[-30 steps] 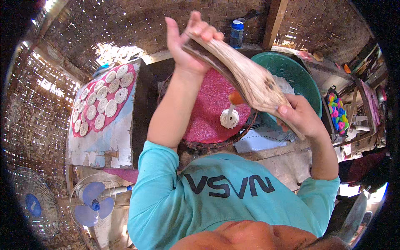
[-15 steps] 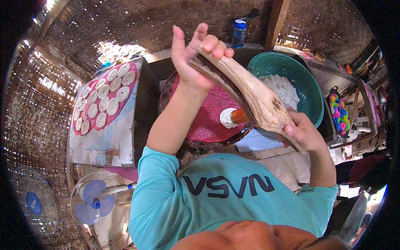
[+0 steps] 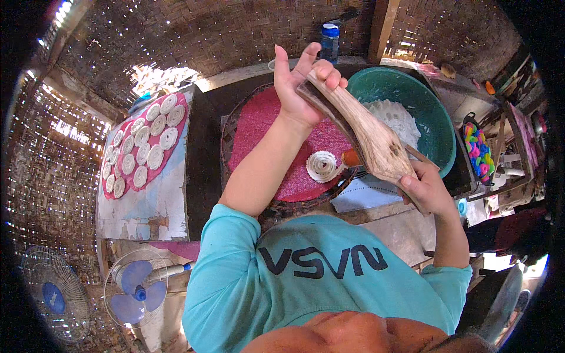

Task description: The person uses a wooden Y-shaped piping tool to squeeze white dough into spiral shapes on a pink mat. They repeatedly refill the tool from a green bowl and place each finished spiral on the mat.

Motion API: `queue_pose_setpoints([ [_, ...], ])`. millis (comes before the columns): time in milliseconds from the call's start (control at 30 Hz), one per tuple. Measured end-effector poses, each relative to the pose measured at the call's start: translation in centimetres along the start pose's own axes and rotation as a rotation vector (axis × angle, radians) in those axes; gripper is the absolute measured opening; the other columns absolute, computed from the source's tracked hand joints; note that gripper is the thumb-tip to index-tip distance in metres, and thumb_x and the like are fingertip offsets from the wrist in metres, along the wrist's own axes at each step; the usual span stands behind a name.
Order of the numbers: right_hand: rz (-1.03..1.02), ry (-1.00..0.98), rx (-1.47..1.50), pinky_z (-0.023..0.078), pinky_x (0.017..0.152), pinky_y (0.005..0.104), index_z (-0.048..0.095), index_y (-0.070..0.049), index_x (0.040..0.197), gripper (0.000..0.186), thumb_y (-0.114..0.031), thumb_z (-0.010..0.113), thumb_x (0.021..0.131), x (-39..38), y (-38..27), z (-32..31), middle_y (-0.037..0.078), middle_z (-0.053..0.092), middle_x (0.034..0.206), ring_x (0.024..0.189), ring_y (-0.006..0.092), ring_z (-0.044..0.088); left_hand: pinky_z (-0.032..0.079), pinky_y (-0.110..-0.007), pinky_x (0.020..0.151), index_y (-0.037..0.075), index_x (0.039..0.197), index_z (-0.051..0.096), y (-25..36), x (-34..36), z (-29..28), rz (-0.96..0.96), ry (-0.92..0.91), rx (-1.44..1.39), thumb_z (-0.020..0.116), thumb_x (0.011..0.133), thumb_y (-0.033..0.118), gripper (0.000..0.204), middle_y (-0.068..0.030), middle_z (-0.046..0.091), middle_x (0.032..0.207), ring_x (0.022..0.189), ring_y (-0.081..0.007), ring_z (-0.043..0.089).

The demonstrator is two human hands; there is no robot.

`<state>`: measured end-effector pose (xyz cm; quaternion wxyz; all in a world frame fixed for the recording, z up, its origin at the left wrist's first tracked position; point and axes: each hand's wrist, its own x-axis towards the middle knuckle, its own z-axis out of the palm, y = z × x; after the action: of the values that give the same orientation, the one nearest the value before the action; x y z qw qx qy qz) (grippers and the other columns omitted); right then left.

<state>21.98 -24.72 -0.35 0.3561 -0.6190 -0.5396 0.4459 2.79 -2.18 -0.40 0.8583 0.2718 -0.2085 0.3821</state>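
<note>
My left hand (image 3: 297, 94) grips the upper end of a long pale wooden piece (image 3: 371, 132), thumb raised. My right hand (image 3: 424, 188) holds its lower end. Beneath the wood an orange nozzle (image 3: 350, 157) shows, mostly hidden, with a white strand running to a spiral coil (image 3: 318, 163) on a round pink sheet (image 3: 259, 135). The sheet lies on a dark woven tray (image 3: 227, 135). Behind the wood, at right, a green basin (image 3: 438, 147) holds a white doughy mass (image 3: 400, 120).
A board (image 3: 123, 217) at left carries several white coils on pink sheet (image 3: 126, 191). Two fans (image 3: 135, 288) stand lower left. A blue-capped bottle (image 3: 329, 47) stands at the back. A tray of colourful pieces (image 3: 478, 153) sits at right, near a wooden post (image 3: 382, 29).
Both hands and the wooden piece have shifted right and downward. The orange nozzle has swung with them; the coil now shows fully beside it as a wider spiral.
</note>
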Motion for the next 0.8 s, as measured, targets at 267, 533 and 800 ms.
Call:
queue_pose_setpoints([
  [267,0.017,0.024,0.017,0.043,0.046,0.026,0.06,0.003,0.092,0.054,-0.049,0.062,0.078,1.2,1.6,0.2,0.004,0.057,0.065,0.052,0.011,0.054,0.046,-0.035,0.086,0.006,0.124,0.049,-4.6,-5.4,-4.2,-0.646,0.345,1.011,0.038,0.096,0.037,0.043,-0.0101,0.059,0.114,0.099,-0.0187,0.057],
  [533,0.028,0.051,0.042,0.044,0.045,0.0254,0.06,0.003,0.092,0.052,-0.048,0.063,0.08,2.3,1.9,0.5,0.003,0.055,0.063,0.05,0.0105,0.054,0.043,-0.032,0.089,0.002,0.12,0.051,-4.7,-6.6,-7.3,-0.924,0.372,1.001,0.036,0.097,0.026,0.037,-0.0105,0.06,0.111,0.097,-0.0195,0.057],
  [800,0.068,0.091,0.057,0.043,0.044,0.0246,0.059,0.0,0.094,0.044,-0.042,0.06,0.084,3.3,2.7,0.1,0.003,0.054,0.063,0.049,0.0095,0.053,0.038,-0.037,0.095,-0.001,0.112,0.056,-3.7,-7.5,-10.3,-0.9,0.332,1.316,0.024,0.099,0.036,0.051,-0.0122,0.065,0.102,0.099,-0.0238,0.058],
])
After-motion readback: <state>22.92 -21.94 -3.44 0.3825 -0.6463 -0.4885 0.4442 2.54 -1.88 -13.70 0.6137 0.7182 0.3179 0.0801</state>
